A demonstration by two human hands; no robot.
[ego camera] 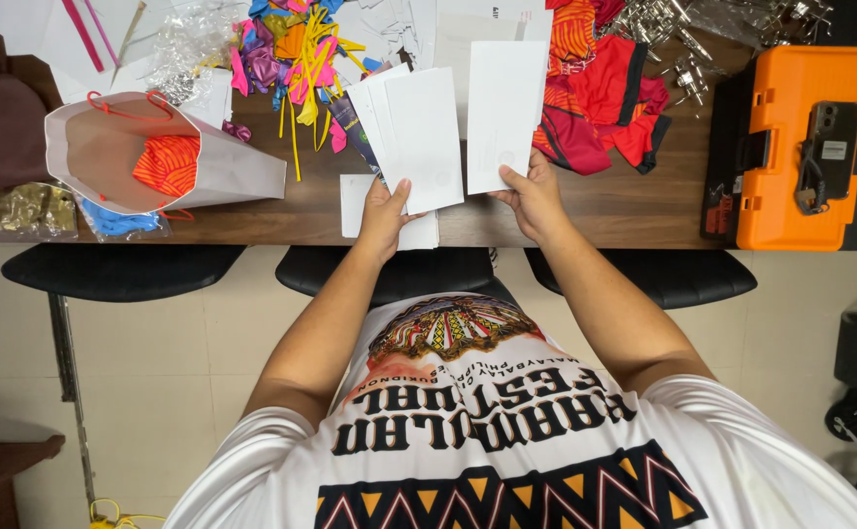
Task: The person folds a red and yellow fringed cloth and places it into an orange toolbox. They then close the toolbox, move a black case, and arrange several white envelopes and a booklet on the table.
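- We are gripping a fanned stack of white cards [407, 132] with our left hand [384, 217], thumb lying on the top card.
- We are pinching a single white card [504, 113] by its lower edge with our right hand [533, 201].
- Both are hovering over the near edge of the brown table [634, 206], just beside each other but apart.
- More cards [355, 201] are lying flat under the left hand.
- A white paper bag [154, 152] is lying on its side at left, holding orange cloth [167, 164].
- Red cloth [600, 93] is lying just right of the single card.
- An orange case [791, 137] is sitting at far right, bearing a phone [830, 147].
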